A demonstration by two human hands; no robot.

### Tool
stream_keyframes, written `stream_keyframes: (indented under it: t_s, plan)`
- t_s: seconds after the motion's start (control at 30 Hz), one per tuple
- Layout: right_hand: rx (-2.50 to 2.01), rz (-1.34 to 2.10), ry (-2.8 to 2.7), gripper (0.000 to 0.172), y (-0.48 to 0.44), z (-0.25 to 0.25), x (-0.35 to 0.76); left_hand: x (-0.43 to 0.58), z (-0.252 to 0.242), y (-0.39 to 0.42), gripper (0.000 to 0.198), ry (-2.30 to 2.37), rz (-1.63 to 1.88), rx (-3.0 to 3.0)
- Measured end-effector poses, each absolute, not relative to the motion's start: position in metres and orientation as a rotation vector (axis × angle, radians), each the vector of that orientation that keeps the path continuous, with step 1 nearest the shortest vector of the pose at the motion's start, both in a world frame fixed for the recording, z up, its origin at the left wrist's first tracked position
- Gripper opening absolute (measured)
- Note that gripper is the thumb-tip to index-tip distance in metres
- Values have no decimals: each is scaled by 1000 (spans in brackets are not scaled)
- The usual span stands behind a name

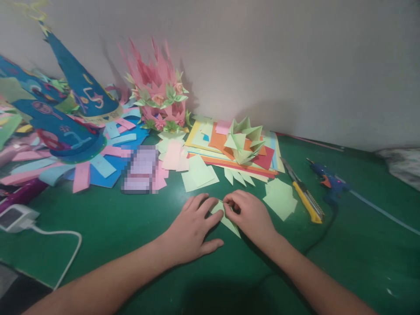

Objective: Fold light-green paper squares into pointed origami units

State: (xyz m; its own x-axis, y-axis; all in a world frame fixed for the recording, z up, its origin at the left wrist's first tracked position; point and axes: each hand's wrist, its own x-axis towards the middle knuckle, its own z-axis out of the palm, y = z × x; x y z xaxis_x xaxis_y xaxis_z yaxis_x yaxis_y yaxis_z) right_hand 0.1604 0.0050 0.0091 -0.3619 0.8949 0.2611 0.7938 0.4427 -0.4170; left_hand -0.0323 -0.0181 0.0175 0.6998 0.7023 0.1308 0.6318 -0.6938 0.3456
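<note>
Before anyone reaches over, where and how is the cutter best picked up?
Probably by the yellow handle, coming from the near side with the right hand. The cutter lies flat with its handle nearer the person, while the narrow grey end points away toward the paper stack.

Two forearms [123, 271], bare, angled inward from the lower corners, wrists low. One left hand [193, 227], palm down, fingers parted and slightly bent, thumb extended sideways. One right hand [251, 214], just beside it, fingers curled, thumb drawn toward forefinger.
</note>
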Motion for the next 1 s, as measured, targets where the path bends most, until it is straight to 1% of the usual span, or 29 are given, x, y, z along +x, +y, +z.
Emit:
stream_keyframes:
  t_s: [0.43, 0.53, 0.73, 1.0]
  plan:
    - [-1164, 446, -2327, 12, 4, 10, 170, -34, 19, -16, 50, 1080, 358, 2637]
    - [-1204, 463, -2312, 12, 4, 10, 170, -34, 19, -16, 50, 1086, 348, 2628]
    - [-1403, 462, -2209, 10, 7, 9, 166, -35, 17, -17, 63, 1139, 342, 2610]
    - [-1414, 494, -2178, 10, 8, 9, 166, -35, 18, -16, 61, 1140, 310, 2606]
